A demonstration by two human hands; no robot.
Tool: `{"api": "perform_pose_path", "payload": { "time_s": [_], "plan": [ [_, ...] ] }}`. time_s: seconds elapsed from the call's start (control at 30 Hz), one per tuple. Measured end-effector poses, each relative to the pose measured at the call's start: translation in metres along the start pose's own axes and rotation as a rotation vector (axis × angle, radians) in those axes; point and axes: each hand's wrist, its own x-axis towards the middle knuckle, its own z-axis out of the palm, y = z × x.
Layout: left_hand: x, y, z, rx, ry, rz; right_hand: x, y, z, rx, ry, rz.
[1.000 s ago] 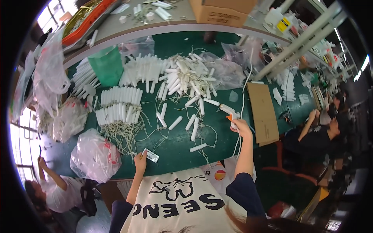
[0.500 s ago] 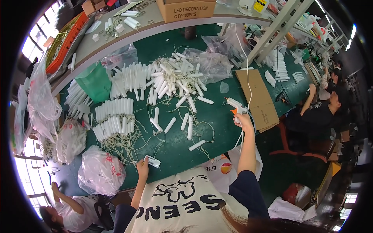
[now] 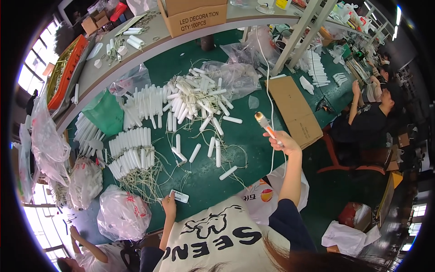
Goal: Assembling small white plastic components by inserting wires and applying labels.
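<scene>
My right hand (image 3: 287, 142) grips a white and orange glue gun (image 3: 264, 123), held above the right part of the green table with its tip toward the far left. A white cord (image 3: 266, 59) hangs down near the gun. At the near edge, my left hand (image 3: 169, 207) pinches a small white rectangular piece (image 3: 181, 196) with dark round marks. Loose white tubes (image 3: 195, 153) with thin pale wires lie between my hands. Beyond them is a tangled heap of such tubes (image 3: 195, 93), and two rows of tubes (image 3: 131, 141) lie to the left.
A flattened cardboard box (image 3: 293, 109) lies at the right. Clear plastic bags (image 3: 122, 213) and a green sheet (image 3: 104, 113) are on the left. A raised grey shelf (image 3: 149, 43) bears a carton (image 3: 192, 20). Co-workers sit at the right (image 3: 371, 111) and lower left (image 3: 97, 254).
My right hand has turned the glue gun, which now shows more steeply, with its tip up. My left hand still pinches the white piece. The whole view has shifted slightly.
</scene>
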Motion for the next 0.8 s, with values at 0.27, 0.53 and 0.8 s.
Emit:
{"api": "perform_pose_path", "payload": {
  "time_s": [0.27, 0.53, 0.8],
  "plan": [
    [0.003, -0.004, 0.0, 0.036, -0.055, 0.084, -0.038, -0.047, 0.017, 0.372, -0.175, -0.591],
    [0.002, -0.006, -0.005, 0.074, -0.06, 0.105, -0.087, -0.044, 0.051, -0.107, 0.736, -0.926],
    [0.01, -0.016, -0.004, 0.113, -0.055, 0.138, -0.009, 0.07, -0.013, -0.136, 0.925, -0.575]
  ]
}}
